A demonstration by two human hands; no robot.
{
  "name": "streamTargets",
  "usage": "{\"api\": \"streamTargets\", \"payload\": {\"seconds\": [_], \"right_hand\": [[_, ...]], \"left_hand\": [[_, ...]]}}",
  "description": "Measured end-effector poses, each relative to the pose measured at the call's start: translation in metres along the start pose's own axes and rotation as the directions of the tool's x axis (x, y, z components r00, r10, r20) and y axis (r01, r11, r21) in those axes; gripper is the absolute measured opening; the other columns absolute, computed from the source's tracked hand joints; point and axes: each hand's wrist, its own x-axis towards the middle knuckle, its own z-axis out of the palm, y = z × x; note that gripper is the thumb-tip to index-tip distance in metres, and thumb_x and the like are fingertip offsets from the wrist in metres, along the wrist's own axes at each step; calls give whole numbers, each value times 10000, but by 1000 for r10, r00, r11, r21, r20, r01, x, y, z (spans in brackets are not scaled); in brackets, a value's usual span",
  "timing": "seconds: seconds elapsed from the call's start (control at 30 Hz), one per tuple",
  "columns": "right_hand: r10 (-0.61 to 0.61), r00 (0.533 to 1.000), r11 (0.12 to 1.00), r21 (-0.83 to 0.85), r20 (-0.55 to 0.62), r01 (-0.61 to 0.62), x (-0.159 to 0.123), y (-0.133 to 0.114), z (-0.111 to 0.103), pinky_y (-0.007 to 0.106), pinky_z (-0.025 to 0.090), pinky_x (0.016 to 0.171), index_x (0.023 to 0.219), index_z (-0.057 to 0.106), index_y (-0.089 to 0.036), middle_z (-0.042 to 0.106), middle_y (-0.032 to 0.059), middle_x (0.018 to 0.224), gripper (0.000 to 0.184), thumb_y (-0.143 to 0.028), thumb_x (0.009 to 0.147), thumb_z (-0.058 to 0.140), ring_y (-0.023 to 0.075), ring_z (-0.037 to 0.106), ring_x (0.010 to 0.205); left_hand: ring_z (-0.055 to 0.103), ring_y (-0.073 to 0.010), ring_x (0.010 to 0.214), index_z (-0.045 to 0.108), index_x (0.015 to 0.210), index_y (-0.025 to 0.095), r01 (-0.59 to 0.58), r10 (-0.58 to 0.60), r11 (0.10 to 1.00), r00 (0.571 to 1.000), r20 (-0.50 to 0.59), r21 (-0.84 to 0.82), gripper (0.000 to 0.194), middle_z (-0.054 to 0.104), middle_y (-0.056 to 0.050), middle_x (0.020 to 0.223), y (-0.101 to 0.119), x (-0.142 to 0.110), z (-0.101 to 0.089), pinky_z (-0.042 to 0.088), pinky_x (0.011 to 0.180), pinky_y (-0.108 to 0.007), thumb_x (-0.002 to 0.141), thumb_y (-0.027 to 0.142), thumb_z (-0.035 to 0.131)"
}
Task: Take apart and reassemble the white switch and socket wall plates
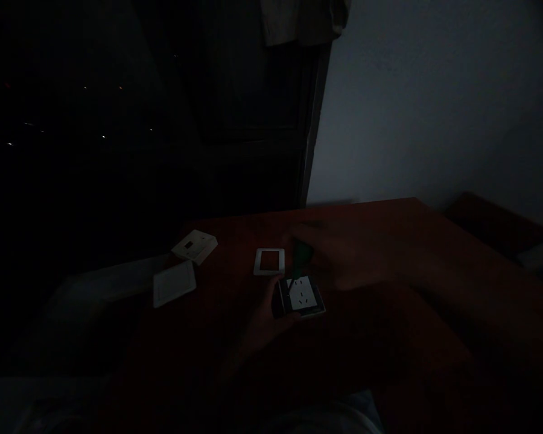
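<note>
In dim light, a wall socket (302,293) with a white face and dark surround is gripped at its left edge by my left hand (269,319), thumb in front and fingers behind. My right hand (335,250) is closed around the green handle of a screwdriver (302,256). Its thin shaft slants down to the left side of the socket's face; whether the tip sits on a screw is too dark to tell. Just beyond the socket lies a white square cover frame (256,263), flat on the table.
On the reddish table (371,217), a small pale box (201,244) stands at the left, with a flat white panel (174,284) closer to me. Behind are a pale wall (425,108) and a dark door or window frame (314,120). Cloth (298,21) hangs above.
</note>
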Motion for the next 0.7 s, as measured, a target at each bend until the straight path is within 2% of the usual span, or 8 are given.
{"api": "streamTargets", "payload": {"seconds": [0.07, 0.2, 0.23, 0.3, 0.4, 0.47, 0.6, 0.7], "right_hand": [[-43, 999, 999, 33, -4, 43, -1, 1, 0, 260, 426, 656, 1193, 510, -188, 675, 79, 1054, 400, -325, 828, 603, 190, 641, 854], [115, 989, 980, -153, -93, -129, 2, 2, 3, 297, 393, 598, 1113, 575, -151, 694, 106, 876, 435, -511, 916, 431, 231, 642, 750], [128, 987, 977, -162, -92, -142, 3, 3, 3, 294, 386, 590, 1094, 585, -155, 693, 97, 850, 406, -487, 924, 426, 223, 640, 726], [63, 997, 995, -76, -47, -66, 2, 5, 2, 277, 396, 613, 1118, 569, -171, 693, 76, 910, 299, -362, 895, 509, 195, 638, 755], [-66, 998, 991, 120, 15, 64, -1, 8, 0, 252, 422, 677, 1204, 502, -185, 666, 66, 1077, 413, -232, 809, 613, 169, 627, 870], [-31, 1000, 994, 100, -4, 31, -1, 9, 0, 260, 424, 679, 1219, 493, -179, 665, 82, 1086, 411, -294, 839, 600, 179, 629, 866], [115, 987, 988, -90, -112, -126, 4, 12, 6, 281, 404, 642, 1091, 580, -173, 696, 89, 909, 293, -394, 913, 506, 201, 640, 753], [62, 990, 998, -7, -130, -63, 6, 21, 12, 273, 418, 674, 1042, 594, -189, 695, 60, 888, 194, -297, 900, 520, 186, 641, 772]], "left_hand": [[473, -293, 1267, 311, 1388, 229, -8, 8, 1000, 1000, 2, 8, 778, 511, -118, 1368, 0, 0, 0, 359, 1064, -463, 740, 326, 731], [474, -307, 1263, 354, 1366, 246, -4, 5, 998, 1000, -19, 57, 746, 525, -104, 1352, 1, 0, -1, 375, 1051, -481, 732, 327, 740], [478, -304, 1259, 354, 1366, 247, -3, 4, 999, 1000, -14, 51, 741, 526, -101, 1351, 2, -1, -1, 383, 1045, -475, 736, 329, 736], [487, -294, 1250, 337, 1378, 251, 4, -4, 1000, 1000, 3, 29, 749, 531, -95, 1346, 2, -1, -1, 392, 1040, -460, 744, 325, 728], [488, -292, 1248, 347, 1379, 247, 0, 0, 1000, 1000, -2, 20, 757, 532, -93, 1344, 3, -1, 0, 382, 1049, -446, 735, 320, 738], [481, -294, 1253, 354, 1376, 241, -15, 15, 1000, 1000, -2, 13, 749, 520, -99, 1357, 2, -1, -1, 374, 1052, -446, 738, 331, 737], [456, -299, 1275, 351, 1379, 239, -16, 16, 1000, 1000, -10, 22, 758, 495, -106, 1379, -1, 0, -1, 355, 1063, -458, 737, 354, 738], [458, -297, 1276, 331, 1392, 241, 2, -1, 1000, 1000, 13, -18, 785, 486, -108, 1389, -3, 0, -1, 367, 1058, -451, 732, 360, 739]]}}
